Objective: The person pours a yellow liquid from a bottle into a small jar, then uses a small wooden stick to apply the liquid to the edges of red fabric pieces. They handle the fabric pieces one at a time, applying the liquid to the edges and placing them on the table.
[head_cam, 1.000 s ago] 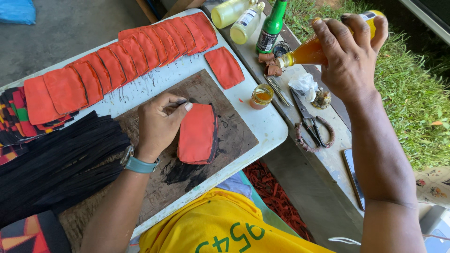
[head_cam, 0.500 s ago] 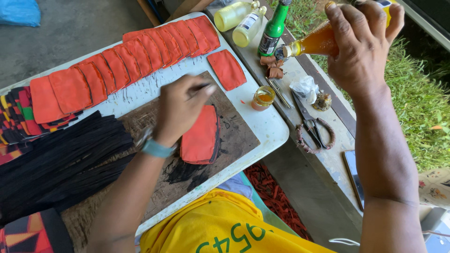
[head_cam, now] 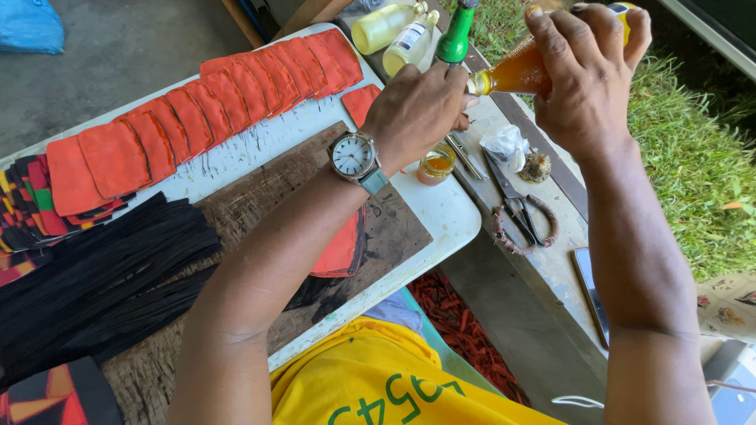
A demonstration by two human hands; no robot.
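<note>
My right hand [head_cam: 587, 75] grips an amber bottle [head_cam: 512, 75], tilted with its mouth pointing left and down. My left hand [head_cam: 413, 110], with a wristwatch, is raised to that mouth with its fingers closed; the thin stick it held earlier is hidden behind them. Just below the hands a small jar of amber liquid [head_cam: 435, 164] stands on the white table [head_cam: 449, 216]. An orange leather piece [head_cam: 342, 248] lies on the dark wooden board [head_cam: 260, 197], partly hidden by my left forearm.
A row of overlapping orange pieces [head_cam: 205, 110] runs along the table's far side. Black strips [head_cam: 94, 275] lie at the left. A green bottle [head_cam: 455, 39], two pale yellow bottles [head_cam: 386, 25], scissors [head_cam: 512, 208] and a phone [head_cam: 591, 291] sit on the bench to the right.
My left hand has lifted off the orange piece on the board and moved up and right to the bottle's mouth. My right hand has kept the bottle tilted.
</note>
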